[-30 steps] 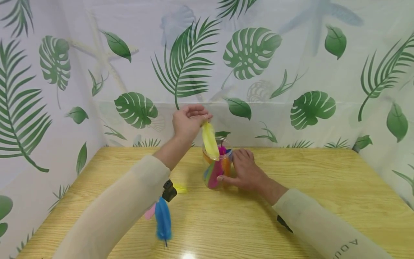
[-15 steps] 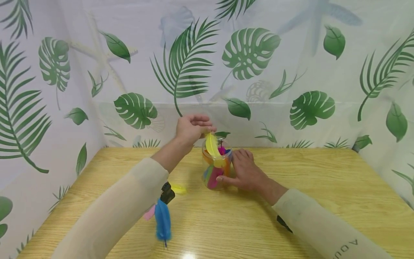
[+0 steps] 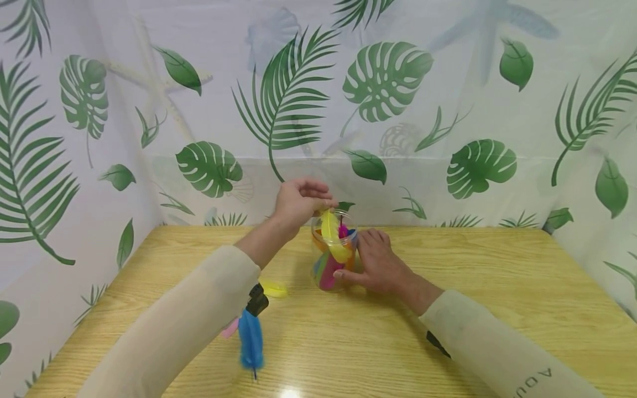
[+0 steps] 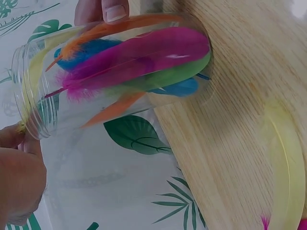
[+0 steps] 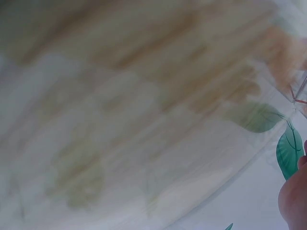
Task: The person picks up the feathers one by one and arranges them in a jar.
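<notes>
Yellow feather (image 3: 328,225) in L hand (image 3: 300,202), pinch grip

A pale wood-grain table (image 3: 473,260) in front of me, a small bright glare (image 3: 290,393) that shone on my side of it, a white backdrop (image 3: 209,33) that rose behind, printed with green leaves (image 3: 369,166), faint starfish (image 3: 158,88), grey-blue shells (image 3: 271,41).

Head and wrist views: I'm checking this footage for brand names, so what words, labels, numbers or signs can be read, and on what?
"AQU": right sleeve, head view; the middle letter might be O, and the lettering reaches the picture's lower edge.
Black left-wrist device: any marking is too small to read.
Clear jar: no lettering visible.
</notes>
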A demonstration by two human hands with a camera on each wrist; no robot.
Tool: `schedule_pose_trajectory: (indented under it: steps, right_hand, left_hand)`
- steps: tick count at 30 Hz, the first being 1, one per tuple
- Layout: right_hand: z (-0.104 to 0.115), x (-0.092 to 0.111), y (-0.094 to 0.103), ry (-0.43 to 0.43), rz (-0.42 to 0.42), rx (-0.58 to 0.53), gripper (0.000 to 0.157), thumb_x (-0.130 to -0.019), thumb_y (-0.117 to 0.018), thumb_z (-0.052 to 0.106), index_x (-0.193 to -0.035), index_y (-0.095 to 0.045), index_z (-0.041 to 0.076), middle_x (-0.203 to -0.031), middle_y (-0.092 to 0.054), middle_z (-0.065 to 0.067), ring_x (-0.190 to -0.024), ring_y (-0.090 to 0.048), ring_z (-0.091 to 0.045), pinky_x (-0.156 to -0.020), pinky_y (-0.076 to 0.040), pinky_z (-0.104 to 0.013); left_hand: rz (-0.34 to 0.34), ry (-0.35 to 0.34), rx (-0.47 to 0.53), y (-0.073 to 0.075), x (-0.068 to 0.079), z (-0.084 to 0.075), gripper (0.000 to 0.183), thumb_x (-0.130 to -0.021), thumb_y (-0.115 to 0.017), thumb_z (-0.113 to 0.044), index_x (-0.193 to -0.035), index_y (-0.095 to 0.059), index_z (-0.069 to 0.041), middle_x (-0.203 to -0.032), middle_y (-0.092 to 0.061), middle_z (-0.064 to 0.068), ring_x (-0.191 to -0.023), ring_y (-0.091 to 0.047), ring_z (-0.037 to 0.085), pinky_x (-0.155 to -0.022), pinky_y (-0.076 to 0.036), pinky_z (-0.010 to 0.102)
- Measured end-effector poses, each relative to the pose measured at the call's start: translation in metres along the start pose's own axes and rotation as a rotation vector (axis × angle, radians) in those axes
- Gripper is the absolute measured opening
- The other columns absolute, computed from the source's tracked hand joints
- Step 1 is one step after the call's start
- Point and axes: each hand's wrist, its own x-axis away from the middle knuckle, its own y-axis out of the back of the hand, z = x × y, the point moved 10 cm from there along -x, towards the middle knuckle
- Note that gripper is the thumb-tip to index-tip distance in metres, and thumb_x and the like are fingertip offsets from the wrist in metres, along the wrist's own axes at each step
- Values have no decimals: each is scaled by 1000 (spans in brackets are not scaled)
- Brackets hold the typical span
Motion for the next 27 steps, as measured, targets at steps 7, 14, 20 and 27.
schedule_pose_trajectory:
  steps: [7, 14, 20, 27]
  right_hand:
    - [2, 1, 2, 30, -29, 14, 68, -84, -67, 62, -119, -49, 6, -118, -55, -11, -114, -40, -29, -107, -25, -52]
    - [2, 1, 2, 32, -27, 11, 73, -84, -67, 62, -127, -48, 5, -122, -55, -12, -116, -41, -30, -108, -25, -52]
    - [0, 1, 0, 13, -7, 6, 85, -85, -65, 64, -141, -42, 4, -131, -54, -13, -121, -40, -30, -111, -23, -53]
    - [1, 1, 1, 25, -20, 7, 76, -85, -66, 63, -129, -47, 5, -122, -55, -12, -117, -41, -30, -109, -25, -52]
  left_hand:
    - [70, -31, -49, -9, 5, -5, 18, -87, -72, 5, -104, -67, 2, -100, -71, 16, -93, -74, 25, -83, -59, 32]
    - [93, -65, -112, -15, 6, -10, 18, -86, -73, 4, -102, -67, 1, -98, -70, 14, -90, -72, 24, -83, -59, 31]
    - [108, -174, -200, -16, 8, -18, 18, -85, -75, 2, -101, -67, 1, -98, -70, 14, -89, -73, 23, -83, -59, 29]
    - [153, -174, -127, -18, 9, -17, 18, -85, -74, 6, -102, -67, 3, -97, -70, 16, -86, -73, 21, -81, -60, 30]
